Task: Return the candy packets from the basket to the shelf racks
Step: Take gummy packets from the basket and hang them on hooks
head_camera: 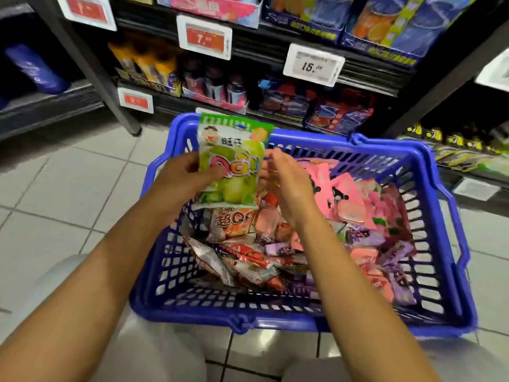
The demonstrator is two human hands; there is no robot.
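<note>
A blue plastic basket [429, 205] stands on the tiled floor, filled with several candy packets: pink ones [349, 202] at the right, purple ones [366, 238] and red and silver ones [248, 257] in the middle. My left hand [184, 177] holds a green candy packet [234, 164] upright over the basket's far left corner, thumb across its front. My right hand [286, 180] hovers just right of that packet, fingers loosely bent, holding nothing. Dark shelf racks [275, 64] with boxed sweets rise behind the basket.
Price tags [312, 63] hang from the shelf edges. A dark upright post [110, 92] meets the floor to the left of the basket. Another low rack with yellow-green packets [468, 150] lies to the right. My knees show at the bottom edge.
</note>
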